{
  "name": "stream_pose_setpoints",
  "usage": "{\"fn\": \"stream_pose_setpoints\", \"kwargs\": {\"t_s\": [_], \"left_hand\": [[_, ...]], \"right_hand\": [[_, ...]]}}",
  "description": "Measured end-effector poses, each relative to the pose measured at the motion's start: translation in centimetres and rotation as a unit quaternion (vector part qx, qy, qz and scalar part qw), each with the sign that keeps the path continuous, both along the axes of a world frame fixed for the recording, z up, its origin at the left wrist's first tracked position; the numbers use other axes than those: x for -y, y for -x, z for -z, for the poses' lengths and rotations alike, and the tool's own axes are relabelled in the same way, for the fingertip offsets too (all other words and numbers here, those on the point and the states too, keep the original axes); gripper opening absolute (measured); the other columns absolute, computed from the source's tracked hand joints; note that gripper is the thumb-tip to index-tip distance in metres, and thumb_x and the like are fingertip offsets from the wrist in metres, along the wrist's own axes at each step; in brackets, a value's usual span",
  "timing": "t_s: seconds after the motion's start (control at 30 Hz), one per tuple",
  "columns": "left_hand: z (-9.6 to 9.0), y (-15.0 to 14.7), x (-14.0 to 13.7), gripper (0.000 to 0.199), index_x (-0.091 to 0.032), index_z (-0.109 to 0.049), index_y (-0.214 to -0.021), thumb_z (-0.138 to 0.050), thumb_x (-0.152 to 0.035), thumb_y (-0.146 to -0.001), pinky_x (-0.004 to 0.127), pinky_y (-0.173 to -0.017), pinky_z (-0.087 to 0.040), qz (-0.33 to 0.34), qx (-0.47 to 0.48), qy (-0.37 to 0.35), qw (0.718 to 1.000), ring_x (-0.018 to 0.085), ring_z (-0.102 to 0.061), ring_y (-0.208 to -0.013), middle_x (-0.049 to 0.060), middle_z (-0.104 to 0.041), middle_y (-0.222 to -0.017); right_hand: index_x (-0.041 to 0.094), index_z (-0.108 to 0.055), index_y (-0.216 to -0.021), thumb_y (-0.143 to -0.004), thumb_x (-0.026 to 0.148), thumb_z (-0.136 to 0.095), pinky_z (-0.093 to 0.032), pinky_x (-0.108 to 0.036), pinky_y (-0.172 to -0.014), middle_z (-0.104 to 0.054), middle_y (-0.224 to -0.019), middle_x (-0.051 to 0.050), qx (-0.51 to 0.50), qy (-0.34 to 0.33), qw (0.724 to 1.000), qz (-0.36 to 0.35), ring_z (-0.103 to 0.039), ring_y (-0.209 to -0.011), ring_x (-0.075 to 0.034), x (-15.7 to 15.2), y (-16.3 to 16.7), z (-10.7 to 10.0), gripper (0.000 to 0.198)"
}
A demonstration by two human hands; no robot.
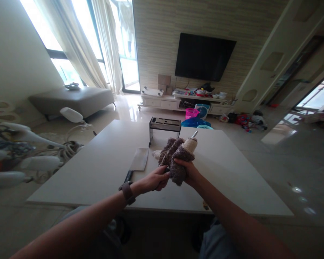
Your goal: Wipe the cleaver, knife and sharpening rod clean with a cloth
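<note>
A brown and cream fluffy cloth (167, 153) is bunched above the table, wrapped around what appears to be a knife (194, 134). Only the knife's shiny metal tip shows, poking out at the upper right. My left hand (158, 178) is closed at the lower left of the cloth, on the knife's dark handle, which is mostly hidden. Folded cloth is gripped in my right hand (187, 171), around the covered blade. Left of my hands, a cleaver (139, 159) lies flat, its black handle toward me.
On the white table (105, 162), a dark-topped knife block (165, 124) with clear sides stands behind the cloth. A small dark item (205, 205) is at the near edge. Beyond are a pink basket (191, 113) and a TV cabinet (160, 103); white-seated chairs (40, 162) stand left.
</note>
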State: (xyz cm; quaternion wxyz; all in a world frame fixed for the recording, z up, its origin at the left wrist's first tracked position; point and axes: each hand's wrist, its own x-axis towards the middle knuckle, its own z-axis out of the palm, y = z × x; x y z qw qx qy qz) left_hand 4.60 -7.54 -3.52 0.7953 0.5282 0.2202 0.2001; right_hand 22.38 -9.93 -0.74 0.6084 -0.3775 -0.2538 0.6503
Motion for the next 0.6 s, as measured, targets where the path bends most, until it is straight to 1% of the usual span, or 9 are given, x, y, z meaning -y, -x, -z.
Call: {"fn": "stream_pose_setpoints", "kwargs": {"t_s": [0.07, 0.13, 0.2, 0.3, 0.4, 0.5, 0.6], "left_hand": [[-0.1, 0.3, 0.0, 0.049, -0.023, -0.038, -0.089, -0.074, -0.055, -0.083, 0.016, -0.037, -0.028, 0.013, -0.001, 0.003, 1.000, 0.006, -0.036, -0.044, -0.010, -0.041, -0.060], [0.0, 0.5, 0.0, 0.049, -0.023, -0.039, -0.089, -0.074, -0.056, -0.083, 0.016, -0.037, -0.028, 0.016, -0.010, -0.007, 1.000, 0.006, -0.037, -0.045, -0.009, -0.041, -0.060], [0.3, 0.6, 0.0, 0.048, -0.023, -0.040, -0.090, -0.073, -0.057, -0.083, 0.016, -0.037, -0.028, 0.015, -0.018, -0.019, 1.000, 0.007, -0.038, -0.044, -0.010, -0.042, -0.060], [0.7, 0.6, -0.1, 0.048, -0.023, -0.041, -0.091, -0.072, -0.058, -0.083, 0.017, -0.036, -0.027, 0.022, -0.024, -0.025, 0.999, 0.007, -0.038, -0.043, -0.010, -0.043, -0.058], [0.9, 0.6, -0.2, 0.047, -0.023, -0.041, -0.088, -0.070, -0.060, -0.084, 0.017, -0.036, -0.028, 0.019, -0.036, -0.036, 0.999, 0.007, -0.037, -0.042, -0.010, -0.043, -0.056], [0.9, 0.7, -0.4, 0.046, -0.022, -0.043, -0.088, -0.070, -0.060, -0.084, 0.016, -0.037, -0.027, 0.009, -0.055, -0.054, 0.997, 0.006, -0.036, -0.043, -0.009, -0.043, -0.057], [0.6, 1.0, -0.6, 0.046, -0.021, -0.046, -0.091, -0.071, -0.059, -0.084, 0.016, -0.038, -0.025, 0.014, -0.065, -0.056, 0.996, 0.007, -0.035, -0.046, -0.009, -0.040, -0.058]], "right_hand": [[0.016, -0.070, -0.087, -0.058, 0.020, -0.092, -0.061, -0.033, -0.060, -0.077, -0.077, -0.004, 0.006, 0.021, 0.999, -0.024, -0.071, -0.062, -0.020, 0.3, -0.2, 0.2, 0.037], [0.015, -0.071, -0.088, -0.057, 0.020, -0.092, -0.061, -0.034, -0.061, -0.078, -0.079, -0.005, 0.008, 0.030, 0.999, -0.023, -0.072, -0.064, -0.021, 0.5, -0.2, 0.4, 0.037], [0.015, -0.072, -0.090, -0.057, 0.019, -0.092, -0.062, -0.035, -0.065, -0.079, -0.082, -0.006, 0.005, 0.034, 0.999, -0.003, -0.073, -0.068, -0.022, 0.5, 0.1, 0.7, 0.039], [0.015, -0.072, -0.090, -0.054, 0.018, -0.094, -0.062, -0.036, -0.069, -0.079, -0.085, -0.007, 0.005, 0.039, 0.998, 0.052, -0.074, -0.074, -0.023, 0.4, 0.6, 1.2, 0.042], [0.015, -0.072, -0.089, -0.053, 0.018, -0.094, -0.062, -0.035, -0.072, -0.079, -0.084, -0.005, 0.015, 0.021, 0.995, 0.099, -0.074, -0.074, -0.022, 0.2, 0.9, 1.4, 0.043], [0.015, -0.072, -0.091, -0.056, 0.019, -0.093, -0.062, -0.035, -0.074, -0.079, -0.084, -0.004, 0.017, 0.015, 0.992, 0.121, -0.074, -0.075, -0.021, 0.0, 0.6, 1.4, 0.041], [0.017, -0.072, -0.094, -0.056, 0.018, -0.092, -0.063, -0.036, -0.074, -0.079, -0.087, -0.003, 0.007, 0.013, 0.990, 0.137, -0.074, -0.076, -0.021, -0.4, -0.1, 1.1, 0.042]]}}
